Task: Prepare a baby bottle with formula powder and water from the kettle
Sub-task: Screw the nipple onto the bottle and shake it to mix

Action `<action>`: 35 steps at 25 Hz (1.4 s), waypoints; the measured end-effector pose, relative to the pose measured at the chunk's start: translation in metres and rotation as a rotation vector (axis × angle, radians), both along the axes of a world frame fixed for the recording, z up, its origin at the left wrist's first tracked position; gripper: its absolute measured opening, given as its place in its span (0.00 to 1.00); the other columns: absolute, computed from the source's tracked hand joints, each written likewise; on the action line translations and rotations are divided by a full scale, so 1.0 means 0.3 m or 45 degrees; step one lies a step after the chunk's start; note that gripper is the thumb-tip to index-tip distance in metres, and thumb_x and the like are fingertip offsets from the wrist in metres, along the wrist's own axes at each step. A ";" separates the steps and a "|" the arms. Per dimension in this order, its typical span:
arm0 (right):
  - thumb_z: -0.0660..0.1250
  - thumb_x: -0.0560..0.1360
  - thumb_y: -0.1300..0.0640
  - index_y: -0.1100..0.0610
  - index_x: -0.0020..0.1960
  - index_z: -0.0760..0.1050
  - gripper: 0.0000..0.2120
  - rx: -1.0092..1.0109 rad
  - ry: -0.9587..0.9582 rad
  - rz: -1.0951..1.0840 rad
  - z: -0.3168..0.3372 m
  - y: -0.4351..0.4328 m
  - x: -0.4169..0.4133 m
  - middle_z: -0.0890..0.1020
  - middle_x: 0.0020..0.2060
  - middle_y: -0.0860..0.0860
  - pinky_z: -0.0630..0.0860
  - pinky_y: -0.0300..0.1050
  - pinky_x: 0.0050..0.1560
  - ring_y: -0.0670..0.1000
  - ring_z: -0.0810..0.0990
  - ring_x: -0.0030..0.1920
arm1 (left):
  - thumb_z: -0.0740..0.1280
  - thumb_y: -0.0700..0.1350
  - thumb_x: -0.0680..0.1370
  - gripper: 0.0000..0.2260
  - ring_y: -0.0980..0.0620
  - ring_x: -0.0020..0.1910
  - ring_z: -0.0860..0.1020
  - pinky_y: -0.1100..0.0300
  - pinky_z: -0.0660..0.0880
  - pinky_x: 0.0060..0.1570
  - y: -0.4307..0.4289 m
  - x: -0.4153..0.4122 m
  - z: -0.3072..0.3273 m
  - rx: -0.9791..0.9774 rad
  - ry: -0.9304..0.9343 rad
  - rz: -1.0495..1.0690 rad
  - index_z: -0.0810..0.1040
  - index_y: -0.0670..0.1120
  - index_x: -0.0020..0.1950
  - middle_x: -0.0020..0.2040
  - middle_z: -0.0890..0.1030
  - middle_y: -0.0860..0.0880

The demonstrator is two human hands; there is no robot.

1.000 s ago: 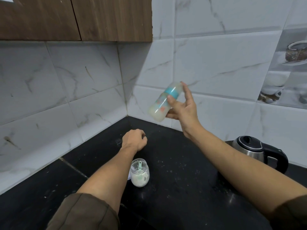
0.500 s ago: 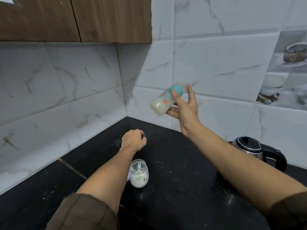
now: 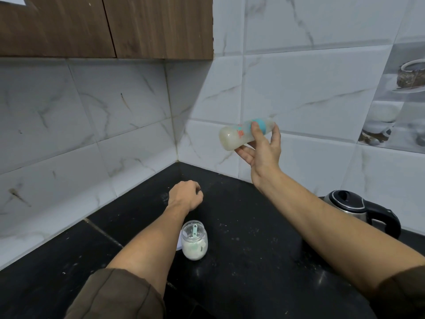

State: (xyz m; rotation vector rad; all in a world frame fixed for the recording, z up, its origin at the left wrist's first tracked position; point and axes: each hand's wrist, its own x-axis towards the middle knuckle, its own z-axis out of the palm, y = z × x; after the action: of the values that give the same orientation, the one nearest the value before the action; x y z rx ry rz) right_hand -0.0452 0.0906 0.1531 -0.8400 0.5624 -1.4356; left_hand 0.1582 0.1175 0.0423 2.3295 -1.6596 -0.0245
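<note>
My right hand (image 3: 262,148) holds the baby bottle (image 3: 239,135) up in front of the tiled wall, thumb and fingers round its teal collar. The bottle lies almost level, its base pointing left, with milky liquid inside. My left hand (image 3: 185,198) rests on the black counter (image 3: 253,261) in a loose fist with nothing seen in it. Just in front of that hand stands an open glass jar (image 3: 194,242) of white formula powder with a green scoop in it. A steel kettle (image 3: 358,209) with a black lid and handle sits at the right.
Marble-look wall tiles meet in a corner behind the counter. A brown wooden cabinet (image 3: 110,26) hangs over the left side. White powder specks lie scattered over the counter.
The bottle has tipped from a steep slant, base down, to nearly level and has moved a little to the right. My left hand has stayed in place.
</note>
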 end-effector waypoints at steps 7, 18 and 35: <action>0.75 0.78 0.54 0.40 0.80 0.64 0.35 -0.238 0.469 0.330 -0.074 0.059 0.000 0.84 0.61 0.58 0.85 0.53 0.44 0.60 0.89 0.48 | 0.65 0.50 0.81 0.13 0.45 0.55 0.82 0.53 0.78 0.53 -0.003 -0.019 0.016 -0.001 -0.021 0.006 0.83 0.49 0.62 0.55 0.85 0.47; 0.74 0.78 0.54 0.41 0.79 0.65 0.33 -0.193 0.604 0.482 -0.079 0.066 -0.022 0.85 0.61 0.58 0.86 0.58 0.49 0.62 0.88 0.51 | 0.65 0.49 0.81 0.11 0.44 0.51 0.82 0.52 0.79 0.51 0.003 -0.033 0.020 0.022 -0.005 0.007 0.82 0.46 0.57 0.50 0.85 0.46; 0.77 0.77 0.55 0.42 0.82 0.57 0.42 -0.287 0.774 0.135 -0.184 -0.021 -0.077 0.88 0.50 0.51 0.86 0.54 0.50 0.52 0.89 0.51 | 0.65 0.51 0.82 0.16 0.46 0.59 0.82 0.52 0.78 0.57 -0.003 -0.034 -0.013 -0.001 0.069 -0.022 0.81 0.52 0.68 0.59 0.85 0.49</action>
State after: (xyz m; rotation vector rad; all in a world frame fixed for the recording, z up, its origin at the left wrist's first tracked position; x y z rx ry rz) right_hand -0.0683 0.0843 0.0979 -1.4838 0.8018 -1.1483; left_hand 0.1478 0.1166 0.0383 2.2932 -1.6537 -0.0900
